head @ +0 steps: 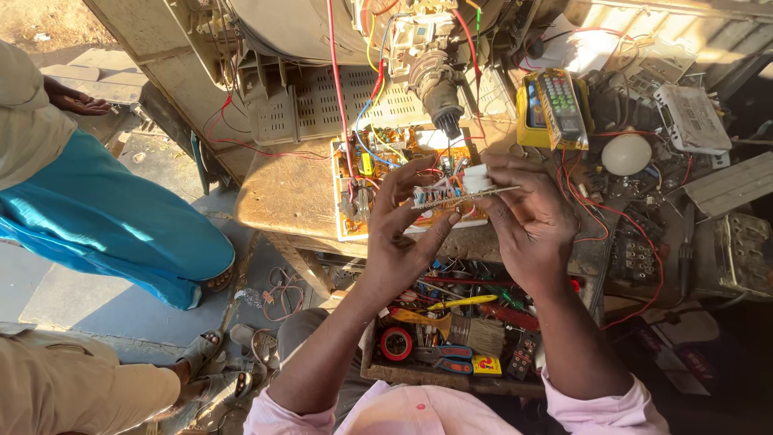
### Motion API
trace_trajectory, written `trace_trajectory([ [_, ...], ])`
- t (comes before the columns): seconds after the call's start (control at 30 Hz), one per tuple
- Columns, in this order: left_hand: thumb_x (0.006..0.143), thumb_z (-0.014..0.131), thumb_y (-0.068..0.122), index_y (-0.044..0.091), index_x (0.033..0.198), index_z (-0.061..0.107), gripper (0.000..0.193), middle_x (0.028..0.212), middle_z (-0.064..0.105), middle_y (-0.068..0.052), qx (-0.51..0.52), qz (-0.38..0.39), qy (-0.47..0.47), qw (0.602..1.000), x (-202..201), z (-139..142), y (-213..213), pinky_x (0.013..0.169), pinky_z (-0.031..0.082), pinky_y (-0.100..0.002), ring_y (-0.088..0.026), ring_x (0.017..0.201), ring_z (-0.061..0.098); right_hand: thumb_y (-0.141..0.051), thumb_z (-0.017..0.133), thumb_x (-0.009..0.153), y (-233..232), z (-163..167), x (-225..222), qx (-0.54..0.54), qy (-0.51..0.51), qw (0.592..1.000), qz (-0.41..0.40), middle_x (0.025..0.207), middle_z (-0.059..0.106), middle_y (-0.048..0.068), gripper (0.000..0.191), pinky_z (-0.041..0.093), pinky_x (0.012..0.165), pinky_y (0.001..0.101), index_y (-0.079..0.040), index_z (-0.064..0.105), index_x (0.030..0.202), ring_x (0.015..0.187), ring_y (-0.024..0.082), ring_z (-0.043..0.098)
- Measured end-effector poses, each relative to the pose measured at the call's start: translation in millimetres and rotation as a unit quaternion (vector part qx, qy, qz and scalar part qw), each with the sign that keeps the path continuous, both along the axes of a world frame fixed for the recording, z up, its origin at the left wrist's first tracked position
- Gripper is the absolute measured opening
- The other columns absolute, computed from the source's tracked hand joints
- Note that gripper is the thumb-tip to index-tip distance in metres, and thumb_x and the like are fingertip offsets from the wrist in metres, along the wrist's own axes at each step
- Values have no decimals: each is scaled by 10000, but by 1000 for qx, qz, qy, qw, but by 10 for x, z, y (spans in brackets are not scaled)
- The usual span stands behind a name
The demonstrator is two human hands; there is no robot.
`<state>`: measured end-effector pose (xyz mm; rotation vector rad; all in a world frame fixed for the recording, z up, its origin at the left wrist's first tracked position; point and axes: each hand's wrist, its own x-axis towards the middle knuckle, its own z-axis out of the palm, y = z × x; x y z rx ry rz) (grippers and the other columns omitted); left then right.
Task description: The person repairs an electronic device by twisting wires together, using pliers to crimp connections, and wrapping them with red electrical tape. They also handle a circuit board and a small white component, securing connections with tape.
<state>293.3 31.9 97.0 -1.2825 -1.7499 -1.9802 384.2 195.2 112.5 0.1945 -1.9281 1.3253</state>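
Both hands [467,213] pinch a small circuit board [460,196] edge-on; its components are probably hidden.

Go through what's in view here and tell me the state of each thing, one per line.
Small circuit board: lifted off the bench, held edge-on between both hands.
Left hand: fingers closed on the board's left end.
Right hand: fingers pinching the board's right end.
Television set: back cover off, tube neck and wiring exposed.
Main circuit board: lying flat on the bench, wires attached.
Tool tray: open, full of tools.
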Motion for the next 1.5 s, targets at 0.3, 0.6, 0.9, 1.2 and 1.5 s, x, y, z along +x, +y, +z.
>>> trace_trajectory([
  [0.3, 923, 805, 46, 0, 1034, 743, 135, 1277, 712, -140, 14, 83, 65, 994, -97, 272, -145, 993, 556, -359, -250, 1169, 701, 78, 669, 1035, -133, 208, -201, 24, 75, 997, -2, 1466, 547, 176, 327, 567, 1127, 384, 51, 529, 1329, 1341, 227, 589],
  [0.6, 912, 807, 40, -25, 985, 740, 119, 1229, 721, -167, 11, 119, 66, 991, -198, 215, -163, 910, 548, -366, -262, 1061, 711, 76, 682, 1010, -206, 175, -330, 20, 54, 997, -44, 1456, 553, 197, 263, 576, 1052, 367, 58, 546, 1235, 1333, 240, 606],
  [0.9, 909, 814, 54, -40, 1004, 754, 146, 1221, 704, -177, 5, 116, 71, 991, -239, 184, -175, 889, 523, -372, -262, 1026, 694, 96, 645, 1027, -289, 189, -389, -16, 65, 998, -20, 1448, 554, 183, 313, 589, 1154, 431, 70, 531, 1317, 1354, 261, 612],
  [1.2, 902, 823, 88, -31, 1021, 742, 187, 1231, 696, -188, 0, 111, 78, 991, -226, 169, -199, 864, 525, -386, -274, 1013, 692, 78, 628, 1035, -363, 239, -341, -48, 23, 998, -34, 1397, 594, 168, 283, 583, 1115, 379, 66, 550, 1307, 1289, 234, 646],
  [1.5, 871, 845, 47, -36, 999, 689, 218, 1283, 682, -190, 5, 115, 125, 985, -249, 362, -363, 959, 540, -410, -320, 1140, 676, 77, 605, 1054, -492, 210, -367, -169, 45, 984, 18, 1367, 637, 162, 248, 651, 999, 387, 59, 581, 1300, 1219, 211, 673],
])
